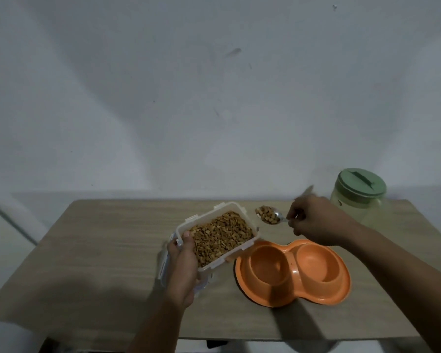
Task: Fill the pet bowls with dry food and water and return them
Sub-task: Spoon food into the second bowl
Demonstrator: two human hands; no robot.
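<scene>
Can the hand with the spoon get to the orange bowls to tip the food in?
Probably yes. The right hand holds the spoon just behind the orange double bowl, both cups are open on top, and only the food box overhangs the left rim.

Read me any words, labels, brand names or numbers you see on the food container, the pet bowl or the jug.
None can be read.
Food container: no label shows.
Orange double bowl: plain, no markings.
Jug with the green lid: a faint small mark on its side, too blurred to read.
</scene>
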